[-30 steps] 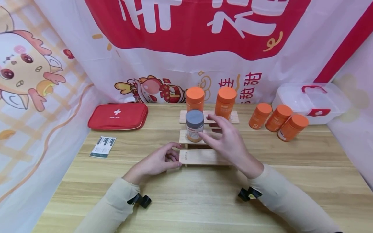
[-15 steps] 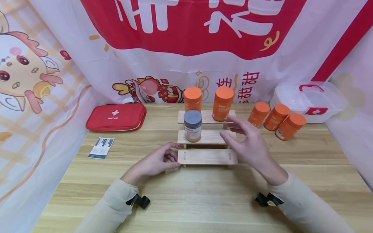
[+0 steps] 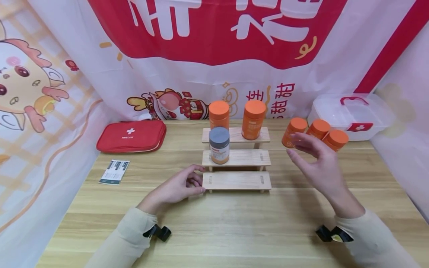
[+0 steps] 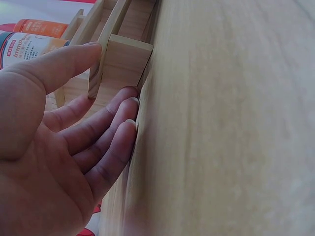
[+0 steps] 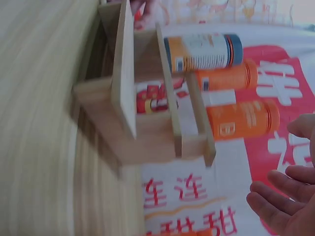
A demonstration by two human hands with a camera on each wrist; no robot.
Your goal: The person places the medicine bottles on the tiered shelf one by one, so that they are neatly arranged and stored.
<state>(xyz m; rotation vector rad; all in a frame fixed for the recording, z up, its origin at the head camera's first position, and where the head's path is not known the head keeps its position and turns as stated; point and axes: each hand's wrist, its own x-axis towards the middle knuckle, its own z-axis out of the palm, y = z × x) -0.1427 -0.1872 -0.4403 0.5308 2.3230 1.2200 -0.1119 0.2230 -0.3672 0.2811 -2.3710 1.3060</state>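
Note:
A three-step wooden display rack (image 3: 236,180) stands mid-table. My left hand (image 3: 177,186) is at its left end; in the left wrist view the thumb (image 4: 81,59) and index finger (image 4: 74,110) pinch the end of the lowest board. A grey-lidded supplement jar (image 3: 219,152) stands on the middle step, towards its left. Two orange bottles, left (image 3: 219,115) and right (image 3: 253,124), are on the top step. My right hand (image 3: 321,169) holds nothing, fingers loosely bent, in front of several orange bottles (image 3: 295,128) and partly hiding them; contact with them cannot be told.
A red first aid pouch (image 3: 131,137) lies at the back left, with a printed card (image 3: 114,172) in front of it. At the back right is a clear plastic first aid box (image 3: 350,115), just behind the orange bottles. Printed cloth (image 3: 187,70) hangs along the back and sides.
My right hand has left the grey-lidded jar on the middle step and moved right to the orange bottles. My left hand stays at the rack's end. The head view has shifted slightly.

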